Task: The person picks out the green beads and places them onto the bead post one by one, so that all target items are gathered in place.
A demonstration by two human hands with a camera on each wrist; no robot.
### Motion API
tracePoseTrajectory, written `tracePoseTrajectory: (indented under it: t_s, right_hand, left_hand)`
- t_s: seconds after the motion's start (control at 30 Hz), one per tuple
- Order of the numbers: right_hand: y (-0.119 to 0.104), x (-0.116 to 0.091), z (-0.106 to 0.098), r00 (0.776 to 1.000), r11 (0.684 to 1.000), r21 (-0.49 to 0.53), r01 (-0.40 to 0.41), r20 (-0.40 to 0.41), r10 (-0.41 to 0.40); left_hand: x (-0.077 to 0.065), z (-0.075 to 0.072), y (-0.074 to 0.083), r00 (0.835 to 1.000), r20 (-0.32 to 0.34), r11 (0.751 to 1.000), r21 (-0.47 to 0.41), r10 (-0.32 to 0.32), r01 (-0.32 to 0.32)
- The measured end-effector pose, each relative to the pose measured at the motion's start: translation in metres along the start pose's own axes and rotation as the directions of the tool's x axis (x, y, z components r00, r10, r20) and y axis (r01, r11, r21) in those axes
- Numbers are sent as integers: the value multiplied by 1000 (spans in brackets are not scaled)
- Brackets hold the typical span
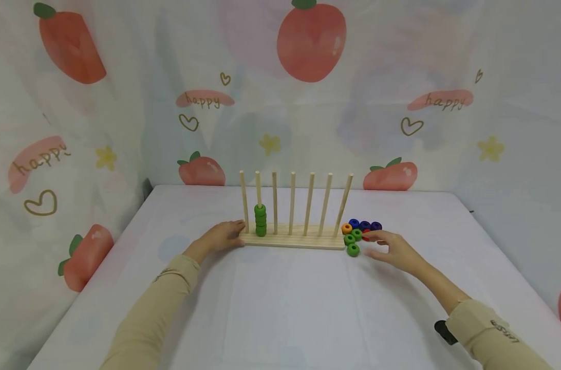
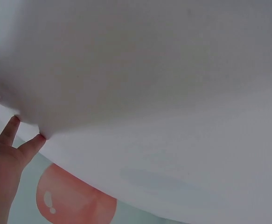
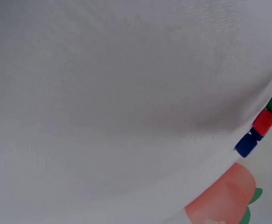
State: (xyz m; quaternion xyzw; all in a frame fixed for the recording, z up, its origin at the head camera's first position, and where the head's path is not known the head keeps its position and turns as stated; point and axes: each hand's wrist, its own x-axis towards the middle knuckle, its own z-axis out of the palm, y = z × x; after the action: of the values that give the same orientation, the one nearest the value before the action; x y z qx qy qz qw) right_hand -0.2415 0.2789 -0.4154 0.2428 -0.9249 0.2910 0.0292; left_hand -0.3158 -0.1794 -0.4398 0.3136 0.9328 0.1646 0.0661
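A wooden base (image 1: 292, 241) carries several upright pegs, and green beads (image 1: 260, 221) are stacked on the second peg from the left. My left hand (image 1: 220, 236) rests against the base's left end. In the left wrist view, its fingers (image 2: 7, 133) are spread and nearly straight. Loose beads lie beyond the base's right end: three green beads (image 1: 349, 239), an orange bead (image 1: 347, 228), a blue bead (image 1: 353, 223), two purple beads (image 1: 376, 225) and a red bead (image 1: 366, 235). My right hand (image 1: 396, 252) reaches over them, forefinger overlapping the red bead, thumb apart.
A white cloth covers the table (image 1: 290, 308). Behind it hangs a fruit-printed curtain (image 1: 253, 133), with more curtain along both sides. A small black object (image 1: 445, 332) shows beside the right sleeve cuff.
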Motion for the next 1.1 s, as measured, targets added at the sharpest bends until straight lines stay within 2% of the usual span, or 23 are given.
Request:
tracePoseTrajectory:
  t_s: [0.1,0.3,0.5,0.73,1.1]
  right_hand:
    - [3,0,3,1000,1000,13,2,27,-2]
    - [2,5,9,997,1000,15,-17,77,15]
    - [0,8,11,994,999,5,-40,104,39]
    - [0,11,12,993,998,12,-57,101,55]
    - [2,15,19,995,996,58,-73,79,69]
  left_hand:
    - [-1,1,0,1000,-4,1000,7,0,0]
    - [-4,4,0,999,-5,999,-6,-46,46]
    - [-5,4,0,999,-12,999,-7,-44,43]
    - [-3,4,-1,1000,-18,1000,2,-24,24]
    - [-1,1,0,999,7,999,-11,-49,49]
